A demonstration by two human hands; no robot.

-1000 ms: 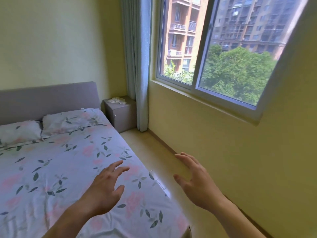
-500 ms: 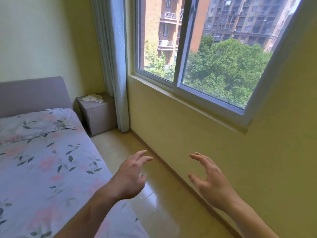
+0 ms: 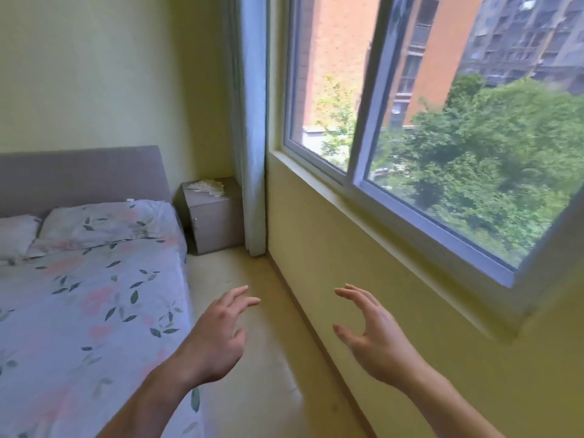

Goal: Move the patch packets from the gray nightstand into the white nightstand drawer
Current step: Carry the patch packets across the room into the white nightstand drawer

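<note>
Ahead, we see the gray nightstand (image 3: 212,214) standing in the corner of the room, and we take it as our landmark. On its top lie the patch packets (image 3: 207,187), a loose pale pile toward the back; we cannot count them from here. Just left of the gray nightstand sits the bed (image 3: 88,298) with its gray headboard (image 3: 79,175), two pillows and a floral sheet. Just right of the nightstand hangs a pale curtain (image 3: 251,121), touching the floor beside it, and beyond that the window (image 3: 442,137) runs along the yellow wall.

Well in front of the nightstand, over the strip of floor (image 3: 252,311) between bed and wall, we hold both hands out. Our left hand (image 3: 218,336) is palm down, fingers spread and slightly curled, holding nothing. Our right hand (image 3: 369,333) is turned inward, fingers and thumb apart in a loose claw, also empty. The two hands are apart from each other and far from the packets.
</note>
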